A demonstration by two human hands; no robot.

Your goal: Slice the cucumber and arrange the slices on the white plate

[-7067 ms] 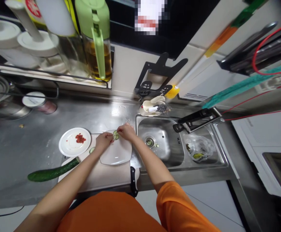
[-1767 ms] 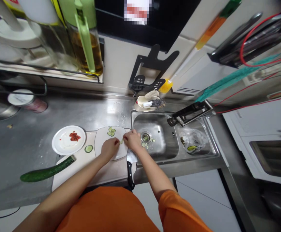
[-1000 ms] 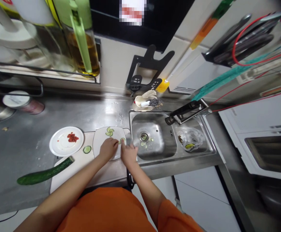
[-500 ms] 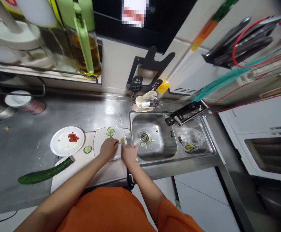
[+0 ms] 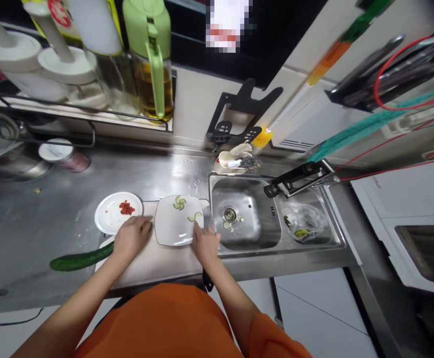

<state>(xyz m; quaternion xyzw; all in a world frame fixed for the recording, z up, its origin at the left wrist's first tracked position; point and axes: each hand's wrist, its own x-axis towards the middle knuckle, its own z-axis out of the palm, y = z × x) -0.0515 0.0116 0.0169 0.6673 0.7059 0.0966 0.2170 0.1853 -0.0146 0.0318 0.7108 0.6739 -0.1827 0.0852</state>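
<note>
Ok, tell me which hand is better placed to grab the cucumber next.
The left hand, I'd judge: it is beside the cucumber, while the right hand is farther off, at the edge of the square plate.

Beyond the hands, the shiny metal tabletop (image 5: 71,191) meets a pale wall (image 5: 190,104), with a steel sink (image 5: 258,219) right of the right hand and white cabinet doors (image 5: 314,303) below it.

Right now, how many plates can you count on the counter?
2: a round plate holding red pieces, and, to its right, a squarish plate on the cutting board, holding cucumber slices.
</note>
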